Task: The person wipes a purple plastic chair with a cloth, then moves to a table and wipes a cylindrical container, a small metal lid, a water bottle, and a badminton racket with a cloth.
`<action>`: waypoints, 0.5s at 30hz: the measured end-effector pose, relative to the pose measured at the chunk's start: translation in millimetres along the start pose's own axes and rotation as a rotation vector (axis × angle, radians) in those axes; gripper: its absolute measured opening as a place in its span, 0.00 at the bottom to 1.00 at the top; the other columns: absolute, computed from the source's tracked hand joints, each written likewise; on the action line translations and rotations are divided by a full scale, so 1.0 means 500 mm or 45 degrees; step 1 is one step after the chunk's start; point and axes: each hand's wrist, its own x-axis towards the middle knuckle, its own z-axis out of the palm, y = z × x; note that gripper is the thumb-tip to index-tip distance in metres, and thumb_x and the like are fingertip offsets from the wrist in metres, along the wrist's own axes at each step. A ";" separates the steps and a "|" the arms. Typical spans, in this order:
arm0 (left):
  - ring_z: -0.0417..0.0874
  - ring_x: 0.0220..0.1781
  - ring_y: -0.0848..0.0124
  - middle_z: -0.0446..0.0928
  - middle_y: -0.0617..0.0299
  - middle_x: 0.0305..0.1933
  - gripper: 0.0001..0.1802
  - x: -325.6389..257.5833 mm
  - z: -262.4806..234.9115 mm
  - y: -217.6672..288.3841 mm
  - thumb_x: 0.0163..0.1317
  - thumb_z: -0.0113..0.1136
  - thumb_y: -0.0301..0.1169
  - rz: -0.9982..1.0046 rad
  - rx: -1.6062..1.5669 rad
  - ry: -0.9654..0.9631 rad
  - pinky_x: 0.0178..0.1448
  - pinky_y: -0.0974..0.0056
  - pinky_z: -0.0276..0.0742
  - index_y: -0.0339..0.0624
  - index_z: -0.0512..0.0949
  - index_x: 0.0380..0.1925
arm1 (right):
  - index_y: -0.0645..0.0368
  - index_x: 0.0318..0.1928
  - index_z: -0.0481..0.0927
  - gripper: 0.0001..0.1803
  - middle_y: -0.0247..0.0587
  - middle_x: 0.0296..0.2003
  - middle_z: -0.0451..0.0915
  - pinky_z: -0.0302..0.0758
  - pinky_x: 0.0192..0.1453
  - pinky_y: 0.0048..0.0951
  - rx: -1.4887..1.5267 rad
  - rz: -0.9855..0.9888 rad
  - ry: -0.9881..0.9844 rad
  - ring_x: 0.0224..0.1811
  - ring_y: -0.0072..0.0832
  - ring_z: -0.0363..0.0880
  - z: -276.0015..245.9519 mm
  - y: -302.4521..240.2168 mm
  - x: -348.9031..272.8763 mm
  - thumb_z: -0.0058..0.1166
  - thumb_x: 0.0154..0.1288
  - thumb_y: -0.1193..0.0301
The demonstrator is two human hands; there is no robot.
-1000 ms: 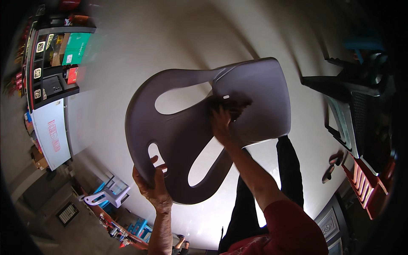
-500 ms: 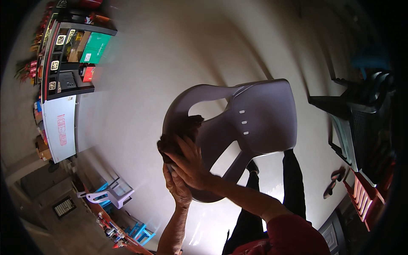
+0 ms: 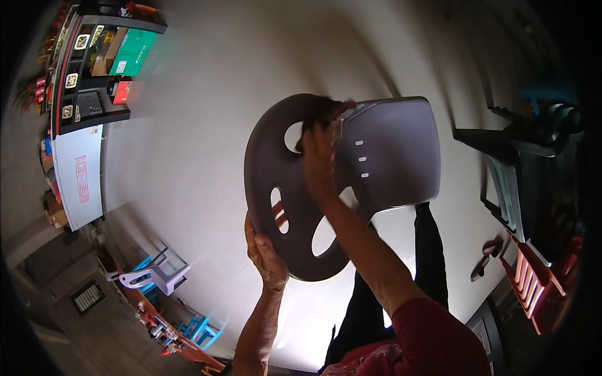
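A grey-purple plastic chair [image 3: 398,150] stands before me, its curved backrest pierced by large openings and its seat by several small slots. My left hand [image 3: 269,258] is closed around the near left rim of the backrest, and its fingertips show through one opening. Over the chair's far side, near where backrest and seat meet, my right hand [image 3: 321,160] presses a dark brown cloth [image 3: 323,114] onto the plastic. The right fingers are partly smeared by motion. The cloth covers part of the far opening.
A dark shelf unit with a green box [image 3: 133,53] and a white panel [image 3: 78,178] stand at the left. Below them are a small lilac chair [image 3: 160,276] and blue stools [image 3: 199,331]. Stacked chairs [image 3: 533,269] and slippers [image 3: 487,258] are at the right.
My right hand has carried the cloth from the left part of the backrest rightward and farther away, toward the seat joint. My left hand stays at the rim; the backrest now appears more face-on.
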 end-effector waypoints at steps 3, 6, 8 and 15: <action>0.75 0.53 0.58 0.69 0.47 0.56 0.40 0.000 0.000 -0.004 0.65 0.28 0.61 0.012 0.028 0.001 0.53 0.59 0.74 0.38 0.55 0.62 | 0.68 0.48 0.70 0.15 0.65 0.55 0.60 0.64 0.58 0.43 0.768 0.357 -0.169 0.55 0.57 0.63 -0.108 -0.133 -0.058 0.48 0.61 0.75; 0.71 0.57 0.62 0.67 0.49 0.58 0.35 0.000 -0.008 -0.029 0.68 0.25 0.55 0.135 0.065 0.023 0.62 0.60 0.64 0.34 0.59 0.60 | 0.65 0.43 0.72 0.13 0.60 0.55 0.60 0.65 0.54 0.47 0.744 0.118 -0.357 0.52 0.53 0.63 -0.214 -0.199 -0.122 0.52 0.56 0.75; 0.71 0.57 0.61 0.68 0.49 0.58 0.33 0.004 -0.022 -0.041 0.69 0.28 0.51 0.132 -0.161 -0.213 0.61 0.61 0.66 0.33 0.58 0.61 | 0.65 0.38 0.73 0.11 0.58 0.54 0.62 0.67 0.52 0.47 0.771 0.029 -0.413 0.51 0.50 0.65 -0.264 -0.200 -0.186 0.53 0.57 0.73; 0.77 0.49 0.61 0.76 0.50 0.50 0.23 -0.008 0.008 -0.007 0.65 0.46 0.39 -0.115 0.030 0.015 0.56 0.58 0.71 0.30 0.71 0.52 | 0.64 0.40 0.75 0.14 0.56 0.51 0.67 0.67 0.49 0.46 0.186 0.082 -0.450 0.49 0.49 0.68 -0.315 -0.040 -0.356 0.54 0.50 0.76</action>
